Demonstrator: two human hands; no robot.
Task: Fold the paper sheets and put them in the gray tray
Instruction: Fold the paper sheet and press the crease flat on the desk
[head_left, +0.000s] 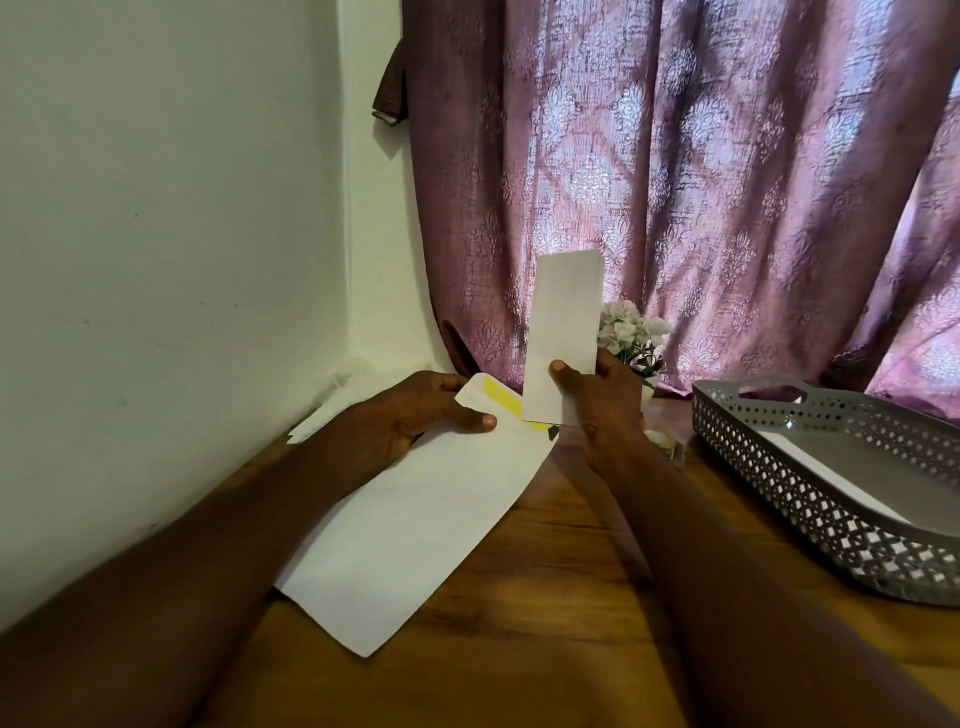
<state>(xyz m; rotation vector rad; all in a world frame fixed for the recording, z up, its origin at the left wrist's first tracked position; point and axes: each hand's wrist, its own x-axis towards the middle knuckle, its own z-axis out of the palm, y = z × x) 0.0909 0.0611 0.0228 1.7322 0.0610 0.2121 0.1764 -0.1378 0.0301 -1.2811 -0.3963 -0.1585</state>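
I see the wooden desk (545, 597) spread across the bottom, set against a pale wall (156, 208) on the left and a mauve patterned curtain (701, 182) behind. On the right of the desk stands the gray tray (810, 499), its sides pierced in a lattice, with a white sheet (841, 486) lying flat inside it. Nearer the middle I see a long white envelope (415, 525), tilted, its lower corner down on the desk and its flap open to show a yellow strip. My left hand (410, 421) grips the envelope near its open end, thumb on top and fingers curled beneath. Above the envelope's mouth the folded paper (563, 332) stands upright, a narrow white slip, plain and smooth, its lower edge just at the opening. My right hand (597, 400) pinches it near its bottom, thumb in front and fingers behind. Small white flowers (631, 332) sit behind that hand by the curtain.
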